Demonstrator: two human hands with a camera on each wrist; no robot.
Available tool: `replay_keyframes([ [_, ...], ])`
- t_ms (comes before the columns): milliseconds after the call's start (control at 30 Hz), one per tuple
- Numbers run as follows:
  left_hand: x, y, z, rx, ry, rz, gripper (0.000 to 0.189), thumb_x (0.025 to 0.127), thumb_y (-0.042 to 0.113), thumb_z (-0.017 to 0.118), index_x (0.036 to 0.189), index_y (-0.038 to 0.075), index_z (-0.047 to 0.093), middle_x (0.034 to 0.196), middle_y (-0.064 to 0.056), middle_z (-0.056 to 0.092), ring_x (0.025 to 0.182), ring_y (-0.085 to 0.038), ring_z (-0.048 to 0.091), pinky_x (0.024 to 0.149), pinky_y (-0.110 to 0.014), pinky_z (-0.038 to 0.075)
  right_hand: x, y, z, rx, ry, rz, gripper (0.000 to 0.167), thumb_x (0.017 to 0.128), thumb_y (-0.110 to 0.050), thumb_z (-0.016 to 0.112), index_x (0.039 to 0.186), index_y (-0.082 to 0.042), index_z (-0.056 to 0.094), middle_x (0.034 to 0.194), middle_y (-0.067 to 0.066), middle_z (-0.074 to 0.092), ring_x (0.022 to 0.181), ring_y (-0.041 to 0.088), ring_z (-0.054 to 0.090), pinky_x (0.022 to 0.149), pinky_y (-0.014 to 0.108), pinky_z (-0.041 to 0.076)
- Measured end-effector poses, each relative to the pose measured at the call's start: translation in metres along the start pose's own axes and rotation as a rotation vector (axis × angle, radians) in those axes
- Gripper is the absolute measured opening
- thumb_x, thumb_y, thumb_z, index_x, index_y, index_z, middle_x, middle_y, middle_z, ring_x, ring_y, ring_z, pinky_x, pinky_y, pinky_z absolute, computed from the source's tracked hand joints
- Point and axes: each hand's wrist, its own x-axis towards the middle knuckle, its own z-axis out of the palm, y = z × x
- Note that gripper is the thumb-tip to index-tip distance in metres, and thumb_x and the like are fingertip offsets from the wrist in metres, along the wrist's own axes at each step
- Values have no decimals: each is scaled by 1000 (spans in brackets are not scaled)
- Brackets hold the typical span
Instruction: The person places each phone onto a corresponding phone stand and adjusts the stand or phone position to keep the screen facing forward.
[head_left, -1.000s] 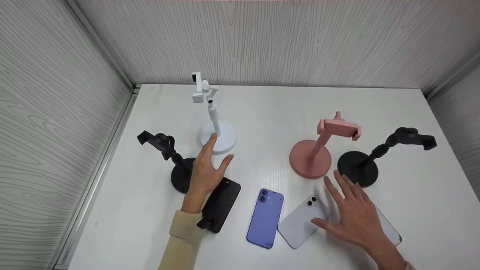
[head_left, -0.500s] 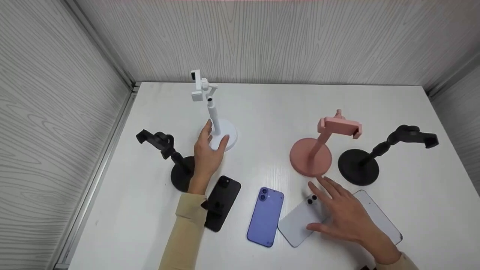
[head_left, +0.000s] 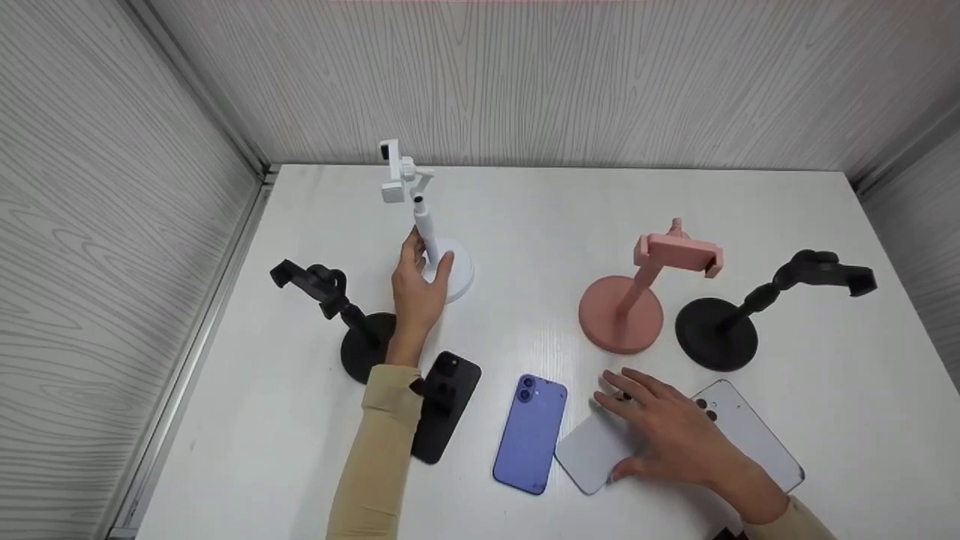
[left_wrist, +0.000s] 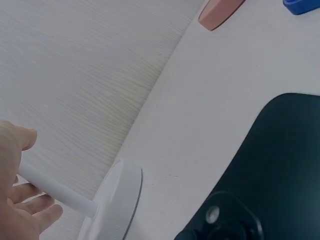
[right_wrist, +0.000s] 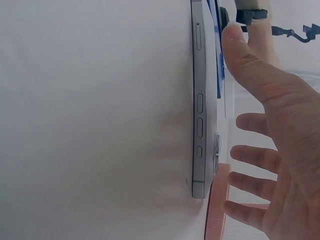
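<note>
A white phone stand [head_left: 459,271] with a round base and upright pole stands at the back left. My left hand [head_left: 418,300] is at its pole, thumb on one side and fingers on the other. In the left wrist view, the thumb is clear of the white pole [left_wrist: 65,195] and the fingers lie loosely behind it. My right hand [head_left: 667,435] hovers with spread fingers over a pale phone [head_left: 589,454], partly covering it. The right wrist view shows that phone's side edge [right_wrist: 200,105] flat on the table, the fingers apart from it.
A black stand [head_left: 361,351] is left of my left wrist, a black phone [head_left: 454,409] right of it. A purple phone [head_left: 530,435] lies mid-table. Another pale phone [head_left: 754,435] lies at right. A pink stand [head_left: 611,319] and second black stand [head_left: 716,336] stand behind my right hand.
My left hand has moved forward from beside the black stand to the white stand's pole. My right hand has shifted left and lower over the pale phone, uncovering more of the other pale phone.
</note>
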Motion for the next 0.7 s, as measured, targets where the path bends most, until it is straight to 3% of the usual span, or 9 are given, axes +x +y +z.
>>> replay_keyframes([
  [333, 6, -3, 5, -52, 76, 8, 57, 102, 4, 67, 153, -6, 44, 145, -29, 60, 137, -39, 61, 116, -43, 50, -1, -2, 4, -5, 3, -49, 88, 68, -74, 82, 141, -26, 68, 155, 6, 60, 144, 35, 54, 107, 53, 55],
  [700, 11, -2, 7, -16, 146, -14, 42, 101, -3, 63, 142, -4, 56, 129, -27, 70, 123, -36, 70, 105, -41, 58, 0, -5, 4, 10, -21, -41, 85, 69, -69, 85, 140, -25, 69, 148, 5, 65, 138, 33, 59, 97, 50, 60],
])
